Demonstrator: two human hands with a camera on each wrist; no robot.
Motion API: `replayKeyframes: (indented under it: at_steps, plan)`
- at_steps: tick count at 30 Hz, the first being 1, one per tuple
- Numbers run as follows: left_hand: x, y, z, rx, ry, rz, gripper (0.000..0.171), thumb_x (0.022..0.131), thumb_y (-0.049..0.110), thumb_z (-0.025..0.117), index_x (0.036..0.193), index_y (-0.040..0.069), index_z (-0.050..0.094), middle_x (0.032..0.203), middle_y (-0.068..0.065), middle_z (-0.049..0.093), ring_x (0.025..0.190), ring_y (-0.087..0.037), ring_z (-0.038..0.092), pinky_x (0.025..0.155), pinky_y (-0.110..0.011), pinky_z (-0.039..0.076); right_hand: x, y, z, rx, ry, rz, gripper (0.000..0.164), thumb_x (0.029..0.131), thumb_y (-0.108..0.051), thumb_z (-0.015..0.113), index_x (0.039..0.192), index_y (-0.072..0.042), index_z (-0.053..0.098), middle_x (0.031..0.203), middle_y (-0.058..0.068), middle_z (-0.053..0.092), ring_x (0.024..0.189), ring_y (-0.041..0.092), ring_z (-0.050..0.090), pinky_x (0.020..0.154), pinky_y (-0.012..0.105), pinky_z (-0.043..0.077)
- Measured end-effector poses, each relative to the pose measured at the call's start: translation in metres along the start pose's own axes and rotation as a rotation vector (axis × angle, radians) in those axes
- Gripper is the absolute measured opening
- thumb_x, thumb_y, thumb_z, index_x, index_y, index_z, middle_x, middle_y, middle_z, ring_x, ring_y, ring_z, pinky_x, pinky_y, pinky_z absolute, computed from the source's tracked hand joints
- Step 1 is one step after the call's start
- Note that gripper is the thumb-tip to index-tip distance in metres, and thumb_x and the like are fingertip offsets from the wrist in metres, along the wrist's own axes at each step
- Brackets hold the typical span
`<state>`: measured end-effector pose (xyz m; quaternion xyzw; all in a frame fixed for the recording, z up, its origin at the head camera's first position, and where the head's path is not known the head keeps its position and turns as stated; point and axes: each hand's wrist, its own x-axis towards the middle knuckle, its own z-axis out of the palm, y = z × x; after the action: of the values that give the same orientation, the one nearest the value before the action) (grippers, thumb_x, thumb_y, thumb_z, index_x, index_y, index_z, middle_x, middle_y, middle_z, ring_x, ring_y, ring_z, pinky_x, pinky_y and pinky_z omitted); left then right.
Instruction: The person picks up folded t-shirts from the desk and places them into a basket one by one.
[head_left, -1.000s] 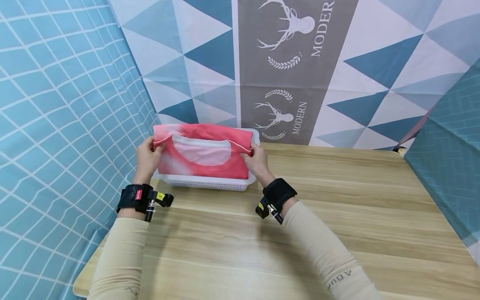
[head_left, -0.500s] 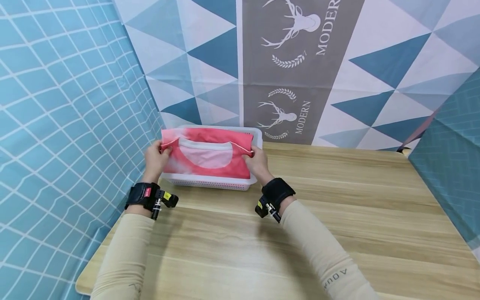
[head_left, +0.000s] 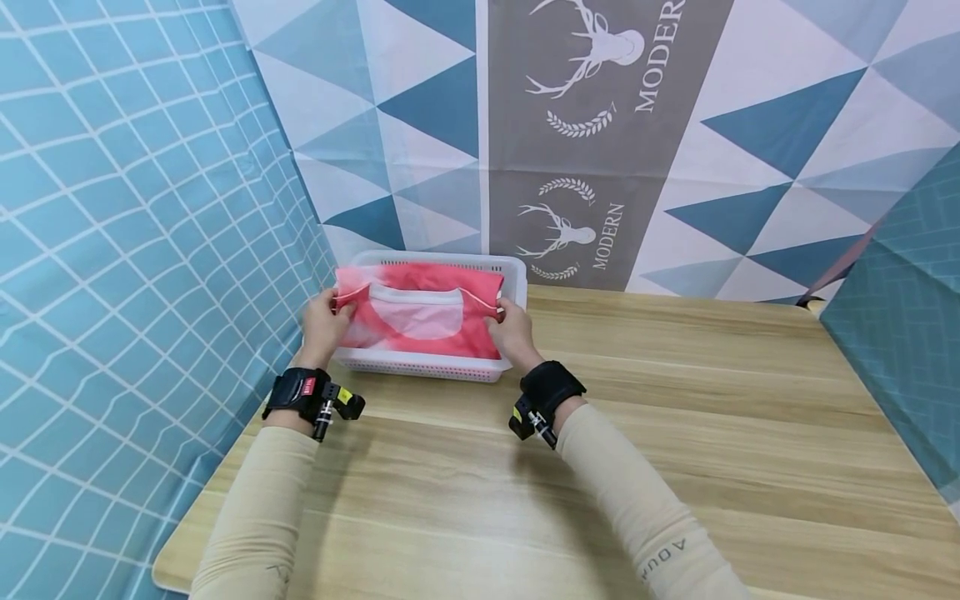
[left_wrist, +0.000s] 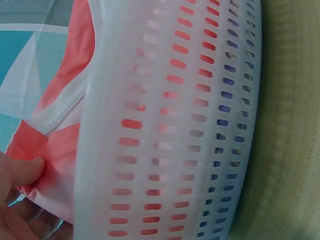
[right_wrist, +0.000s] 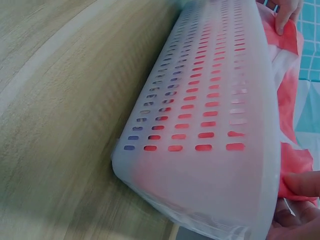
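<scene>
A folded red and pale pink shirt with a white neckband lies inside a white perforated plastic basket. My left hand pinches the shirt's left shoulder between thumb and fingers. At the opposite shoulder my right hand pinches the cloth the same way. In the left wrist view the thumb presses on the red fabric beside the basket wall. The right wrist view shows red cloth through the basket's slots, with something dark bluish lower down that I cannot identify.
The basket stands on a wood-grain table, near its back left corner. A blue gridded cloth hangs close on the left. Behind the table hangs a patterned cloth with triangles and deer heads.
Both hands still grip the shirt. It has sunk lower into the basket, showing more of the back rim. My left hand has shifted to the right, closer to the right hand.
</scene>
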<state>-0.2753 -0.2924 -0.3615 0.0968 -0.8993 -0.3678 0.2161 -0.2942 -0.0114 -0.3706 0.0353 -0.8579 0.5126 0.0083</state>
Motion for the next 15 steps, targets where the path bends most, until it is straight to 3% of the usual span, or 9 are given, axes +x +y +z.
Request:
replayKeyframes:
  at_steps: [7,15]
  plan:
    - [0.001,-0.001,0.007,-0.022,-0.023,-0.013,0.031,0.095,0.005,0.053,0.122,-0.009,0.056,0.116,-0.034,0.062,0.105,-0.044,0.059,0.091,-0.05,0.048,0.001,0.002,0.001,-0.022,-0.023,-0.017,0.033,0.092,-0.005,0.057,0.125,-0.003,0.059,0.106,0.02,0.069,0.095,0.029,0.064,0.076,0.028,0.052]
    - [0.002,-0.003,0.016,-0.025,-0.043,-0.007,0.032,0.096,0.006,0.049,0.125,-0.006,0.055,0.118,-0.031,0.063,0.108,-0.042,0.06,0.094,-0.05,0.048,0.001,0.005,0.003,-0.035,-0.057,-0.02,0.04,0.093,-0.006,0.058,0.132,-0.003,0.055,0.115,0.019,0.066,0.109,0.029,0.062,0.095,0.036,0.053]
